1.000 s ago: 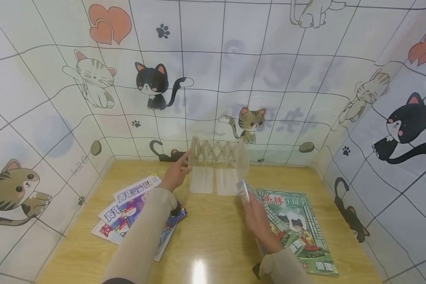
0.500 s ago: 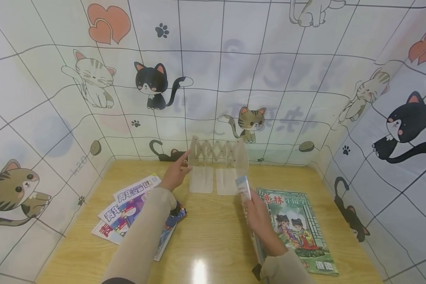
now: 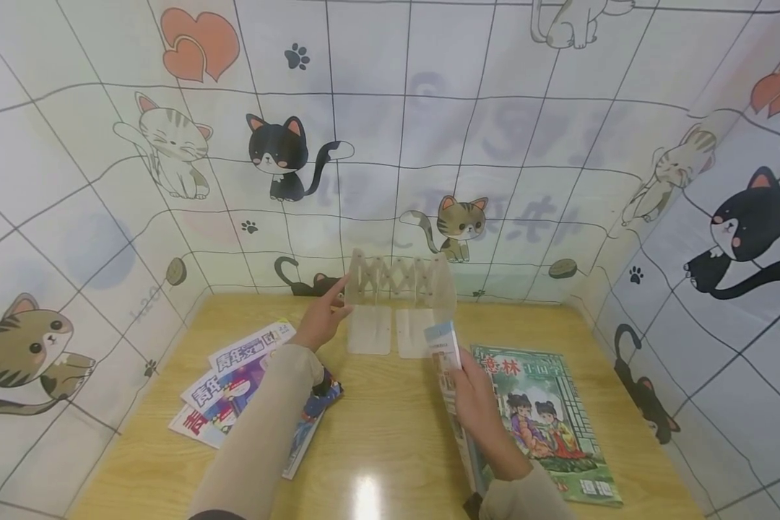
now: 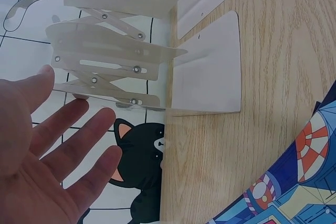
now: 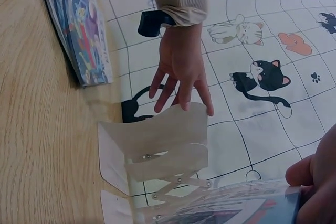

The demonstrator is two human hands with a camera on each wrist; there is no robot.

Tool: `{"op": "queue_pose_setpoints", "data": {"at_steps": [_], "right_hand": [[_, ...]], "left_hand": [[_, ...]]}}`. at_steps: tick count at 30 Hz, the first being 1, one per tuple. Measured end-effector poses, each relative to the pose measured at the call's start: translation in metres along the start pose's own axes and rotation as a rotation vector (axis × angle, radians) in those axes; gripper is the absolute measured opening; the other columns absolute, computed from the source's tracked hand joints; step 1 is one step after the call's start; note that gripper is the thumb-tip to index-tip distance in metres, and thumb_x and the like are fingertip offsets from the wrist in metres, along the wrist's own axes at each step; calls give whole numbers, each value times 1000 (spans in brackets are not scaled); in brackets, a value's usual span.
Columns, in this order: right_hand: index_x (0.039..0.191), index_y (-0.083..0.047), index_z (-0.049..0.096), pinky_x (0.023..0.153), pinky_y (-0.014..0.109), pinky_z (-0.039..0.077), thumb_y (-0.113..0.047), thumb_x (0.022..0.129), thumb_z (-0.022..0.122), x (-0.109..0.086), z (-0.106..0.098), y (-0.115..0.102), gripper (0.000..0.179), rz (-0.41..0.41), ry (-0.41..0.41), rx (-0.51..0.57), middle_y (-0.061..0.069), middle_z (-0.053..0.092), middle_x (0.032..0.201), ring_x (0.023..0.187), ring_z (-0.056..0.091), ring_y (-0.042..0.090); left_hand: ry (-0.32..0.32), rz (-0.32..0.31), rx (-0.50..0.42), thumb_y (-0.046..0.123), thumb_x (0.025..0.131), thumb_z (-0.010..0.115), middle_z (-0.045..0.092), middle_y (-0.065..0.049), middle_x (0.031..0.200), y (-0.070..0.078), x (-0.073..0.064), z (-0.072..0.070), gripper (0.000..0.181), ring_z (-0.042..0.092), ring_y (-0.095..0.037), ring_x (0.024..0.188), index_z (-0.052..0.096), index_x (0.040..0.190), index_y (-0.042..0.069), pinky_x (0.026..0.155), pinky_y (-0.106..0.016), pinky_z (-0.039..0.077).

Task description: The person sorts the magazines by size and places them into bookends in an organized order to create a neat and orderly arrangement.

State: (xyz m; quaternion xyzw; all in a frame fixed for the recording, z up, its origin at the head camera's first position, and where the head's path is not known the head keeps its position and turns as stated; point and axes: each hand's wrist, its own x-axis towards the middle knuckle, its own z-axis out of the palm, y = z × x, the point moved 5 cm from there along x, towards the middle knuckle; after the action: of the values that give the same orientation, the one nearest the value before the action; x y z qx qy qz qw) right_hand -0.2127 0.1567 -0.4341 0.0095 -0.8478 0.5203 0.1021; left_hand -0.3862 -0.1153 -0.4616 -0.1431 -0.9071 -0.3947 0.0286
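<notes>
A pale, translucent expanding book rack (image 3: 368,334) with crisscross slats stands at the back of the table. My left hand (image 3: 318,318) rests its fingertips at the rack's left end plate. In the left wrist view, this left hand (image 4: 58,156) has its fingers spread and fairly straight beside the plate (image 4: 110,95). My right hand (image 3: 479,404) grips a magazine (image 3: 443,354) on edge, spine up, its far end near the rack's right front. In the right wrist view, the held magazine (image 5: 262,208) slants before the rack (image 5: 163,135), with the thumb on its edge.
Several magazines (image 3: 234,393) lie fanned out on the left, partly under my left forearm. A green-covered magazine (image 3: 546,419) lies flat on the right. The wooden table (image 3: 377,433) meets a cat-patterned wall covering (image 3: 377,144) behind the rack.
My right hand has turned the magazine more upright and shifted it slightly left, uncovering more of the green magazine. The left hand and the rack have stayed in place.
</notes>
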Motion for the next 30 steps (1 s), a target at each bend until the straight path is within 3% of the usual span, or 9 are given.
{"op": "queue_pose_setpoints", "data": {"at_steps": [20, 28, 30], "right_hand": [[146, -13, 43, 91, 61, 43, -8, 103, 39, 7, -1, -8, 43, -68, 62, 147, 13, 53, 136, 118, 54, 34], [145, -13, 45, 87, 61, 46, -7, 103, 42, 10, -3, -18, 43, -110, 93, 162, 14, 54, 136, 118, 55, 36], [146, -11, 44, 88, 62, 45, -5, 103, 42, 7, -5, -31, 43, -112, 96, 168, 16, 54, 137, 120, 54, 37]], "left_hand": [[7, 2, 8, 21, 99, 58, 62, -19, 119, 1, -1, -2, 69, 65, -32, 95, 21, 156, 35, 78, -44, 51], [5, 7, 2, 21, 99, 58, 63, -18, 119, 1, 0, -2, 68, 66, -30, 92, 22, 156, 33, 74, -42, 50], [8, 7, 2, 21, 99, 58, 62, -19, 119, 1, 0, -1, 68, 65, -31, 93, 23, 156, 31, 75, -43, 50]]}}
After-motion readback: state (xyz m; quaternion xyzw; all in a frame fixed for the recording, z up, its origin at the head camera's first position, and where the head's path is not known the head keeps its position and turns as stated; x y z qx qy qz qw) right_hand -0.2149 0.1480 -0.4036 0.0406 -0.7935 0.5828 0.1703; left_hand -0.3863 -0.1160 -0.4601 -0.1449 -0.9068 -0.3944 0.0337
